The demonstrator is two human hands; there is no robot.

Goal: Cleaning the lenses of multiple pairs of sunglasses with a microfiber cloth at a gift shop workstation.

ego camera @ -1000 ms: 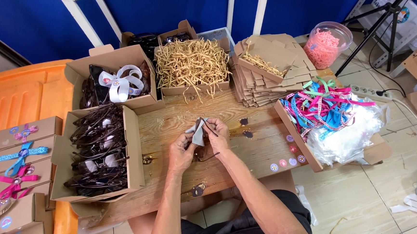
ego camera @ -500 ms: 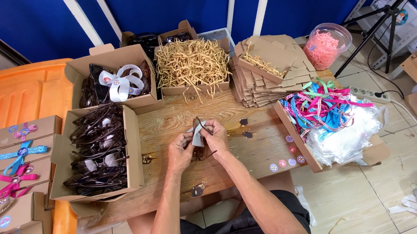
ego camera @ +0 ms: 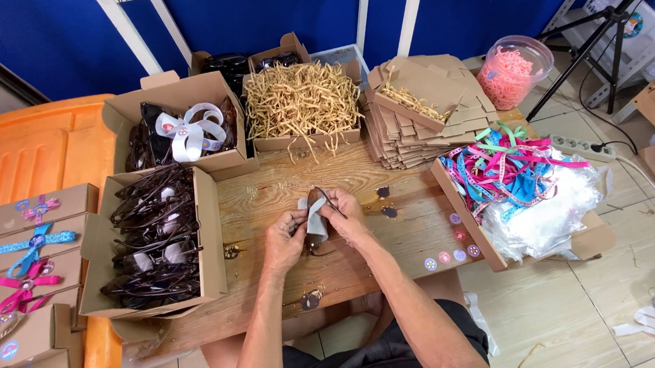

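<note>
Both hands — left hand [ego camera: 284,238], right hand [ego camera: 342,213] — pinch dark brown sunglasses [ego camera: 314,211], thin temple arm sticking out, pale grey cloth [ego camera: 313,221] over lens.

A strip of bare wooden table [ego camera: 393,259] lies open around the hands. A box of dark glasses [ego camera: 156,236] walls the left, a box of paper shred [ego camera: 301,102] the far side, a ribbon box [ego camera: 510,188] the right (small round stickers [ego camera: 445,256] dot the near right).
</note>
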